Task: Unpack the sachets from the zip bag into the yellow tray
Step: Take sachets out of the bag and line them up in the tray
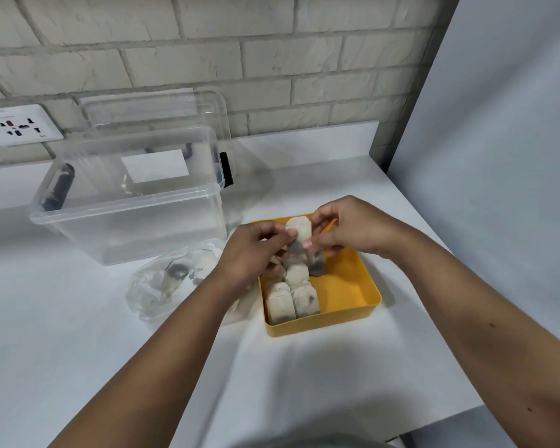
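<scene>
Both hands pinch one pale, papery sachet [299, 231] between fingertips, the left hand [256, 250] at its left edge, the right hand [353, 229] at its right, above the square yellow tray [353, 291] (plastic, it seems), where flat sachets [291, 295] lie in rows. The crumpled clear zip bag [162, 282] rests left on the white table [78, 334].

Both bare forearms are extended forward and angled inward, the left arm [162, 334] from about 7 o'clock and the right arm [459, 305] from about 4 o'clock. The left hand [253, 250] is held knuckles up, thumb and forefinger pinched together at its 2 o'clock side. The right hand [353, 227] is held just beside it, at 3 o'clock, fingers curled and fingertips pinched toward the left hand.
</scene>
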`<state>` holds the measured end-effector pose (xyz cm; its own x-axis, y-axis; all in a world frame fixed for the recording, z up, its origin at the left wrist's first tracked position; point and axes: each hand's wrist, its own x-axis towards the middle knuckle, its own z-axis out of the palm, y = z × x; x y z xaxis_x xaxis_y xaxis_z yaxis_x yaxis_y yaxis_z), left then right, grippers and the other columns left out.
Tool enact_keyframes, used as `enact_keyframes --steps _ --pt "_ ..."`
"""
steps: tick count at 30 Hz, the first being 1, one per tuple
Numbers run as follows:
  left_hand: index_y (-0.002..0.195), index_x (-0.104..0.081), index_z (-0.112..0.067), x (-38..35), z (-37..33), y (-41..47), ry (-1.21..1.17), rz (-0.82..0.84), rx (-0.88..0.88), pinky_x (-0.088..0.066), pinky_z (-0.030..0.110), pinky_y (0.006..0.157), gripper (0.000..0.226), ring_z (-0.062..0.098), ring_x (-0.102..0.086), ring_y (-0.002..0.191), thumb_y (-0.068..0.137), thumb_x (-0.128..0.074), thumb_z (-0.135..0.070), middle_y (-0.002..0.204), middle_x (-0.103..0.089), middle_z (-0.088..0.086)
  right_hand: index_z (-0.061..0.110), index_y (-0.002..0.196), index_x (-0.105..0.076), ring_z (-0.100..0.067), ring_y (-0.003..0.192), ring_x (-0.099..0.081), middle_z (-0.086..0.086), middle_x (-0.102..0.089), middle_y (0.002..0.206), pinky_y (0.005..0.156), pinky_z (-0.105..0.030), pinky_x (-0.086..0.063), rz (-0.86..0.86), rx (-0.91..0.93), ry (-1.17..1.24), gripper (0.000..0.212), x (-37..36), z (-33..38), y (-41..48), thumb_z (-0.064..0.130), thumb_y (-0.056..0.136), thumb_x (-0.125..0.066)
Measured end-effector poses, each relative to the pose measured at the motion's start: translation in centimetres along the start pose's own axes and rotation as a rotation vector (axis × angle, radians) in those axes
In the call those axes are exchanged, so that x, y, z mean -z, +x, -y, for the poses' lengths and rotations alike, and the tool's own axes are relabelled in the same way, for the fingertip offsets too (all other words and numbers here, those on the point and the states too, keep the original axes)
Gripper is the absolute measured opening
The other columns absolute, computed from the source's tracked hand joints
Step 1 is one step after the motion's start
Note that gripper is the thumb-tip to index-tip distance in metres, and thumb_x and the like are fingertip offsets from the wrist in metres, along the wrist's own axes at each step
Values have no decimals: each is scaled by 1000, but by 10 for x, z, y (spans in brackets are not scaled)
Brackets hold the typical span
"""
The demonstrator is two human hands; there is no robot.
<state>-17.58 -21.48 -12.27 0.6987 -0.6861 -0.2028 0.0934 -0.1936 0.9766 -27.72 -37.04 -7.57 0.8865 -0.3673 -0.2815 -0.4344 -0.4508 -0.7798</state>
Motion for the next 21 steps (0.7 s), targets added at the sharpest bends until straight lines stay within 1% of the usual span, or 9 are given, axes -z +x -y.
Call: enact_keyframes --steps 2,5,9,12,13,15,17,19,21 --pt "91 -74 -8 -7 -6 0 22 20 -24 -50 21 50 14 11 -64 66 89 -72 -23 81 -69 5 6 87 -72 -19 63 -67 -5 -70 72 66 -33 -61 -74 13 -15 17 3 0 -2 16 77 -81" --pt "91 -75 -12 -11 -6 -1 44 2 -39 -51 22 52 10 11 -64 65 89 -73 -22 86 -70 7 3 79 -70 -26 64 -71 -10 -70 65 68 -36 -62 -157 -39 -118 16 3 -10 -2 16 81 -78" --pt "96 -76 -10 -3 4 -4 57 -66 -26 -50 22 49 12 11 -62 63 90 -71 -20 88 -70 12 -3 84 -66 -29 70 -73 -15 -72 71 71 -40 -62 -110 -177 -259 17 -9 -31 4 12 86 -72" --pt "91 -76 -15 9 11 -5 64 -108 -16 -52 31 58 9 11 -64 66 89 -71 -22 86 -72 9 6 74 -56 -29 73 -72 -16 -71 76 72 -40 -61 -19 -243 -296 19 -26 -42 10 9 89 -68" --pt "90 -76 -15 12 13 -6 69 -120 -15 -52 30 58 8 9 -64 64 90 -71 -22 85 -72 7 8 76 -57 -29 73 -72 -17 -72 79 73 -40 -61 -6 -256 -314 18 -31 -45 14 9 89 -67" --pt "89 -75 -15 18 15 -7 67 -142 -15 -52 24 52 7 5 -64 61 90 -71 -20 83 -72 2 6 90 -63 -29 75 -72 -16 -73 84 76 -41 -61 -4 -283 -361 7 -40 -50 22 9 87 -68" --pt "88 -75 -16 24 15 -7 63 -159 -15 -52 23 51 6 7 -65 62 90 -71 -20 83 -71 1 4 100 -66 -31 76 -72 -16 -72 86 75 -43 -61 -23 -310 -416 18 -47 -54 30 9 83 -70" --pt "88 -75 -16 31 15 -7 65 -184 -16 -53 26 55 6 9 -65 63 90 -71 -20 84 -72 1 5 99 -64 -32 78 -71 -16 -71 89 75 -43 -61 -50 -328 -451 18 -50 -58 34 10 82 -68" --pt "92 -75 -14 40 13 -8 71 -223 -22 -54 23 55 8 7 -65 63 90 -70 -19 86 -72 1 6 95 -61 -33 82 -68 -16 -67 94 75 -39 -60 -77 -344 -487 14 -52 -59 37 12 83 -66"
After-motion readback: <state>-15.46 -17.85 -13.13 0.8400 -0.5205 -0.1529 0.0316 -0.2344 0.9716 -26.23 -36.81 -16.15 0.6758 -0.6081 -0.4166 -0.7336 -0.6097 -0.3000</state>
